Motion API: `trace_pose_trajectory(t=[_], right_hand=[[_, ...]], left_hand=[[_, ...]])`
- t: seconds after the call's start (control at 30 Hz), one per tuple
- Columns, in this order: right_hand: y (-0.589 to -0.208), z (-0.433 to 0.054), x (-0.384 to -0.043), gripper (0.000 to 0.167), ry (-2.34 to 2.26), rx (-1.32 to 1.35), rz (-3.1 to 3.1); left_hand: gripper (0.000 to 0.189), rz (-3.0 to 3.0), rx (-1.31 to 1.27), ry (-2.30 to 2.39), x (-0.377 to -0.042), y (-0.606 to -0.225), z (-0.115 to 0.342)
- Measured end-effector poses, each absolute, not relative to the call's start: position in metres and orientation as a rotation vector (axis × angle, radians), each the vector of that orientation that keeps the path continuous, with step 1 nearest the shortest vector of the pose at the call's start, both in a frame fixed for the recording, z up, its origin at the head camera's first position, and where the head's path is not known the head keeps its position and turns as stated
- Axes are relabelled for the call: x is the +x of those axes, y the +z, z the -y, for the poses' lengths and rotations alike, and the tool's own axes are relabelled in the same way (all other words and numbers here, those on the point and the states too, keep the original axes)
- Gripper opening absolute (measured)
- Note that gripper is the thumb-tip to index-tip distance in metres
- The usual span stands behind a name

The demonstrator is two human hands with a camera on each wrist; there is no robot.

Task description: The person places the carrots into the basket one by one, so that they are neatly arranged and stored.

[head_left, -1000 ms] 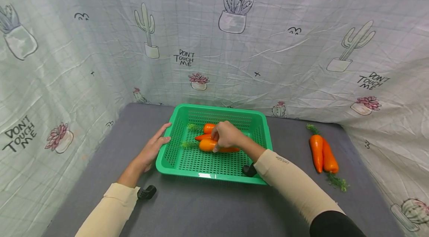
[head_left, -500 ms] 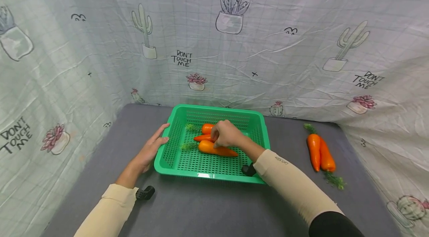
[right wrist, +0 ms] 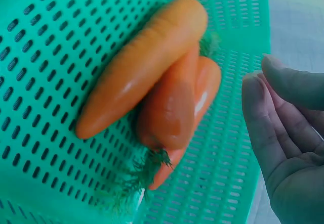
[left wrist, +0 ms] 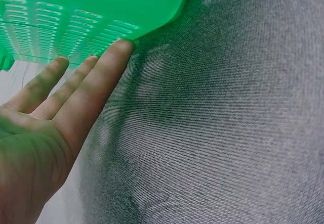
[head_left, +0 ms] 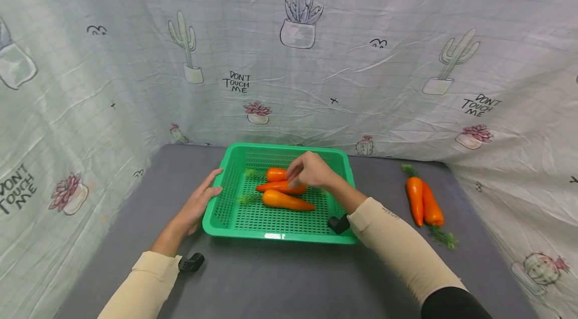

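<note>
Touching the green basket at its nine o'clock side, the left hand has straight fingers and grips nothing. The right hand hovers unladen, fingers loosely bent, thumb close, above three carrots inside. Further carrots lie at three o'clock on the grey woven surface. Wrinkled cactus-print sheeting hangs at ten, twelve and two o'clock.

I worked in a booth-like, screened-off space, the building unclear: a cactus-print curtain hung behind and to both sides of my grey, cloth-covered desk.
</note>
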State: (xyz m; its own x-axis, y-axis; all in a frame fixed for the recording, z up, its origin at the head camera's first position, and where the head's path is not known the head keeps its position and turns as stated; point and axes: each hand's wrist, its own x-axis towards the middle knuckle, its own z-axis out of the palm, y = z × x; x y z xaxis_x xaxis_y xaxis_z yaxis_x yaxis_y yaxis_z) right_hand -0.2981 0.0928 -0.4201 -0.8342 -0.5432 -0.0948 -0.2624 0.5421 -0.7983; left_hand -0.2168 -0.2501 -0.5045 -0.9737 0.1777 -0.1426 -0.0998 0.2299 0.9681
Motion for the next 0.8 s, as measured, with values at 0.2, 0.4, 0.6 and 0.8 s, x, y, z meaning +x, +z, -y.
trace_pose_trajectory(t=[0.2,0.4,0.6,0.8], right_hand=[[-0.413,-0.106,-0.297,0.025,-1.284,-0.542,-2.422],[-0.407,-0.122,-0.297,0.032,-1.392,-0.488,-2.389],[-0.406,-0.136,-0.299,0.039,-1.464,-0.455,-2.336],[-0.404,-0.147,-0.299,0.038,-1.491,-0.425,-2.345]], left_hand=[[0.062,-2.198,0.074,1.883,-0.217,-0.505,0.249],[0.061,-2.157,0.093,1.915,-0.217,-0.504,0.249],[0.061,-2.154,0.094,1.914,-0.217,-0.503,0.249],[0.061,-2.152,0.107,1.919,-0.216,-0.504,0.248]])
